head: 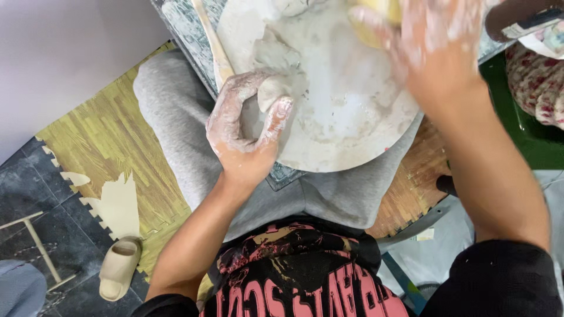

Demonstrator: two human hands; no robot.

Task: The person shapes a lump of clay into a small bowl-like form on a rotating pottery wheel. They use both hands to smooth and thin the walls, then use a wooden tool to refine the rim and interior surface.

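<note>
**Clay Lump Pinched at the Near Edge of a Round Board**

Nearest the camera sits a black shirt with a pink print (pixel 299 276), above grey trousers (pixel 176 111) over crossed legs. On the lap rests one round, clay-smeared board (pixel 346 135), lying on one patterned slab (pixel 182 29).

One left hand (pixel 244 126), coated in pale slip, curls at the board's near left edge. Its thumb and fingers (pixel 279 114) close around one small grey clay lump (pixel 273 91), which sits between the fingertips and touches the board.

One right hand (pixel 437 50), blurred, lies at the far right of the board, fingers spread apart over one yellow sponge (pixel 379 12); whether it grips the sponge cannot be told.

One wooden tool (pixel 214 44) lies just beside the board's left rim. On the floor at near left sits one beige slipper (pixel 119 267), by yellow foam mats (pixel 106 141).
</note>
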